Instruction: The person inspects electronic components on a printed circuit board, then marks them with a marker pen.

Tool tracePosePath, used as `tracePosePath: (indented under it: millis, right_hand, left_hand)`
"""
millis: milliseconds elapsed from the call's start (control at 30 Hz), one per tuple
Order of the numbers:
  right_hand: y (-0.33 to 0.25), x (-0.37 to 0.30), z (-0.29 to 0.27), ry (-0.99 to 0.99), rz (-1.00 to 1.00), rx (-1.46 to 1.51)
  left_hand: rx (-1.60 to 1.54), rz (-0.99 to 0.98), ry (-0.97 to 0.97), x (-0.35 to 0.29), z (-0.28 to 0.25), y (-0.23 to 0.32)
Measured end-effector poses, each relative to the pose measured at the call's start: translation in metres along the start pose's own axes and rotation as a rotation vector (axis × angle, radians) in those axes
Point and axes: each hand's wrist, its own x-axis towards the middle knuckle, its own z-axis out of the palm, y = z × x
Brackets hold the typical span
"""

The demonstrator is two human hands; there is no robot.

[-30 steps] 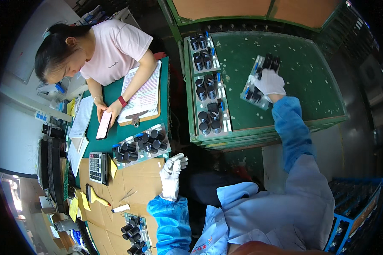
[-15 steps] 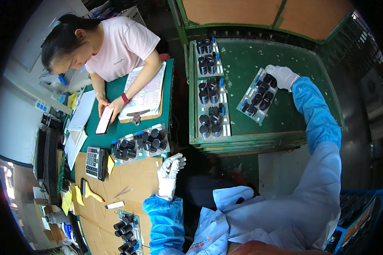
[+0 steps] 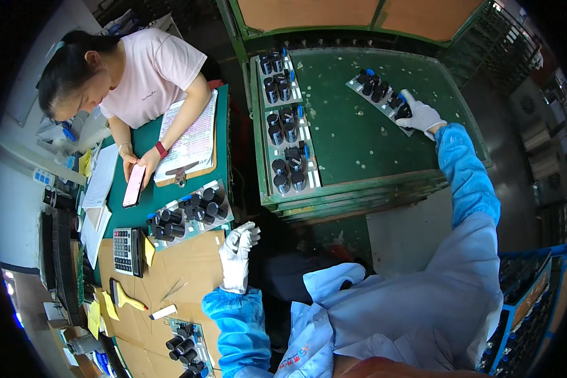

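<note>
My right hand [image 3: 422, 116], in a white glove, grips the near right end of a circuit board [image 3: 379, 104] carrying black cylindrical capacitors and blue parts. The board looks tilted over the green tabletop; whether it touches there I cannot tell. My left hand [image 3: 238, 247], also gloved, has its fingers loosely curled, with nothing visible in them. It is beside the cardboard's edge, just below another capacitor board [image 3: 192, 211] on the left table. A column of similar boards [image 3: 290, 142] lies along the left side of the green tabletop [image 3: 353, 148].
At the left table a person [image 3: 151, 69] holds a phone [image 3: 134, 186] beside a clipboard [image 3: 192, 142]. Cardboard [image 3: 189, 264] bears a brush [image 3: 129, 297], a white marker [image 3: 164, 312] and another board [image 3: 192, 346]. A calculator [image 3: 127, 252] sits near its edge. A blue-framed rack [image 3: 523, 302] stands at right.
My right hand has moved the board farther back on the green tabletop and turned it, so its long side now slants the other way. The left hand stays curled by the cardboard. The view has shifted.
</note>
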Motion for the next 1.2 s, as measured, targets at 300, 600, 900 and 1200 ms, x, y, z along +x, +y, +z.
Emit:
tracePosePath:
  millis: [300, 600, 900, 1200]
  right_hand:
    - [-0.044, 0.007, 0.017, 0.163, 0.13, 0.345]
    - [-0.184, 0.107, 0.017, 0.315, 0.219, 0.34]
    - [-0.24, 0.157, 0.049, 0.356, 0.137, 0.126]
    - [-0.253, 0.164, 0.062, 0.283, 0.112, 0.157]
  left_hand:
    - [-0.022, 0.006, 0.005, 0.001, -0.003, -0.001]
    - [0.012, -0.007, -0.015, -0.004, 0.001, -0.001]
    - [-0.037, -0.032, -0.037, -0.004, 0.001, 0.001]
    - [0.065, 0.025, -0.029, -0.002, -0.006, -0.006]
